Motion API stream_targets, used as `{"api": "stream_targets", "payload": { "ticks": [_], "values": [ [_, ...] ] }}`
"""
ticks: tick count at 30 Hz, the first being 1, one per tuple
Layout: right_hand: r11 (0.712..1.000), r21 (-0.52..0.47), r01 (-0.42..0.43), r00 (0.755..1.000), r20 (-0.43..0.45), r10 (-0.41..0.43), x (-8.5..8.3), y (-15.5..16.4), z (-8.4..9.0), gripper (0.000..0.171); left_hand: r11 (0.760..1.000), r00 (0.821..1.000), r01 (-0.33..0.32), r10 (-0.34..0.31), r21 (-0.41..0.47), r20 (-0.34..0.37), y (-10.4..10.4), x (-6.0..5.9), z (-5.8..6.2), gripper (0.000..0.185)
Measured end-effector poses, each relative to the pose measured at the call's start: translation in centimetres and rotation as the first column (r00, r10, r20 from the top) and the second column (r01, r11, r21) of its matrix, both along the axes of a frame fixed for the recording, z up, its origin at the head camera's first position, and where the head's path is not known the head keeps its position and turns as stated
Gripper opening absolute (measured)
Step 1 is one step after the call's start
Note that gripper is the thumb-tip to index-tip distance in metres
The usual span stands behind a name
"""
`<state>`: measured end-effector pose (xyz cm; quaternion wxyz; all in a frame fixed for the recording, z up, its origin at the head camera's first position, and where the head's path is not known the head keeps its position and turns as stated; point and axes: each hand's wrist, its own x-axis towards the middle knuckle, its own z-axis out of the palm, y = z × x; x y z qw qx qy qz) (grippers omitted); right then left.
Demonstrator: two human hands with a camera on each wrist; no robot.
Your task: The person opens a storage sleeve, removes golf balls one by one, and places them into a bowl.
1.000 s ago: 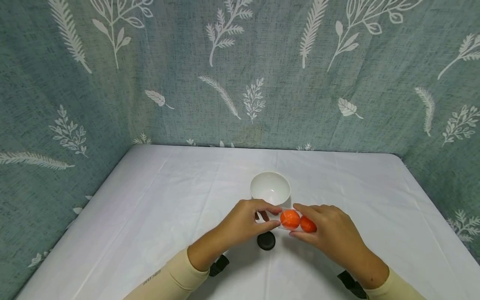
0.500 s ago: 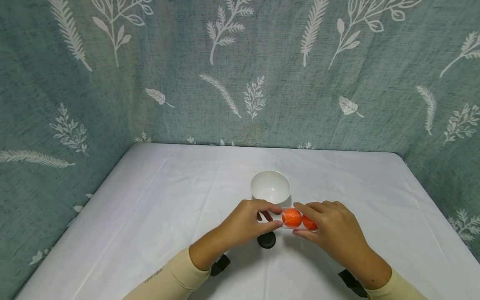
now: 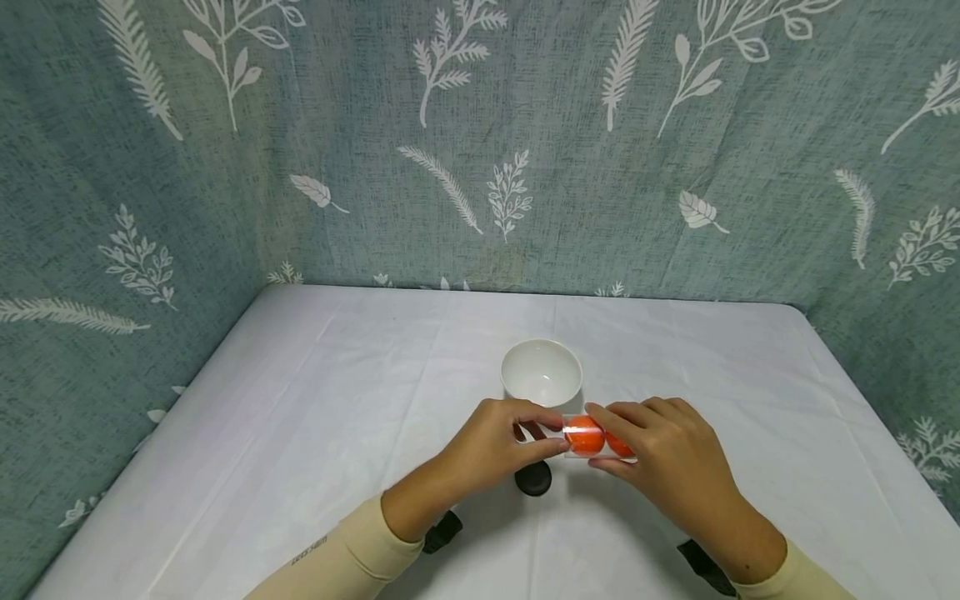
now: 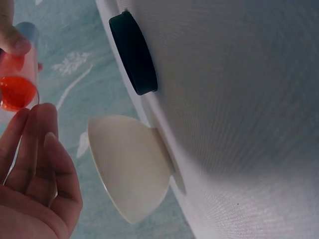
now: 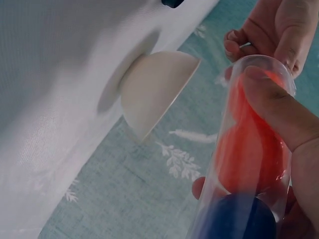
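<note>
A clear tube (image 5: 222,164) is held above the table. Inside it, an orange ball (image 3: 584,435) sits near the left end, a second orange ball (image 3: 618,444) lies partly under fingers, and a dark blue ball (image 5: 239,216) is further along. My right hand (image 3: 663,450) grips the tube around its side. At the tube's left end, my left hand (image 3: 498,437) pinches the rim between thumb and fingers. Just below the hands, a black round lid (image 3: 533,479) rests on the table. Behind them stands a white bowl (image 3: 541,375), its visible inside bare.
A white cloth (image 3: 360,367) covers the table. Green patterned fabric (image 3: 480,208) hangs along the back and both sides. Black straps (image 3: 442,531) show at both wrists.
Both hands and the tube have shifted slightly right. My left thumb now reaches a little over the tube's end, in front of the first orange ball. Bowl and lid stay put.
</note>
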<state>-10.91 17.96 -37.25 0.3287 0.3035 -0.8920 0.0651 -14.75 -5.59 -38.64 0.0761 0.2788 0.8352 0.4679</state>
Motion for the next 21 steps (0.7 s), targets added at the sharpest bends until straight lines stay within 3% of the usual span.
{"api": "stream_targets", "payload": {
  "ticks": [7, 21],
  "values": [
    [1.0, -0.003, -0.015, 1.0, 0.011, 0.015, 0.04, -0.09, -0.03, 0.07, 0.999, 0.999, -0.038, 0.038, 0.03, 0.009, 0.03, 0.03, -0.05, 0.026],
    [1.0, -0.019, -0.025, 0.999, 0.029, 0.026, -0.3, -0.08, -0.27, 0.068, 1.0, 1.0, -0.024, 0.024, -0.003, 0.002, -0.08, -0.16, -0.15, 0.021]
  ]
}}
